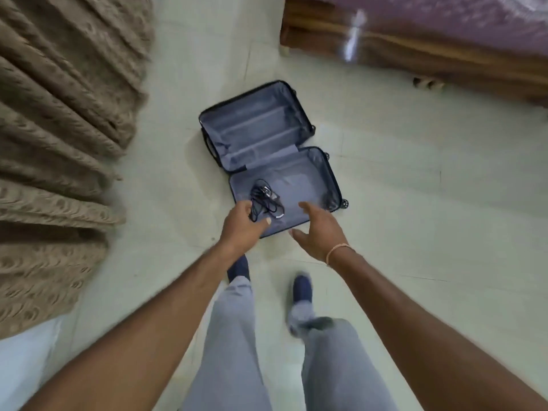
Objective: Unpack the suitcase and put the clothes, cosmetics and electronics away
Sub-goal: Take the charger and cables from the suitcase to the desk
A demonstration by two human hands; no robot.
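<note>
— suitcase (271, 152) is lying wide open on the floor (400, 179), both halves flat. what is left in it?

— only a tangle of black cables (266, 200), sitting in the nearer half, toward its left edge and near corner. the farther half is showing nothing but lining.

— what are the hands doing?

— both are reaching down over the near edge of the case. the left hand (241, 225) is hovering right beside the cables, fingers loosely curled and thumb out, holding nothing that i can see; whether a fingertip is touching a loop, i cannot tell. the right hand (318, 231) is spread, fingers relaxed, above the near right part of that half, holding nothing.

— how will those cables behave?

— light and limp, i'd guess. they are looking loosely bunched, so loops may be dangling or snagging if only one strand is pinched. gathering the whole bundle in the middle with a closed palm seems safest, with the other hand catching loose ends. there seems to be a small plug or adapter among them, but it is too blurred to say.

— anything else nearby?

— a brown curtain (59, 143) on the left, and a wooden bed frame (415, 51) well apart at the far right.
</note>
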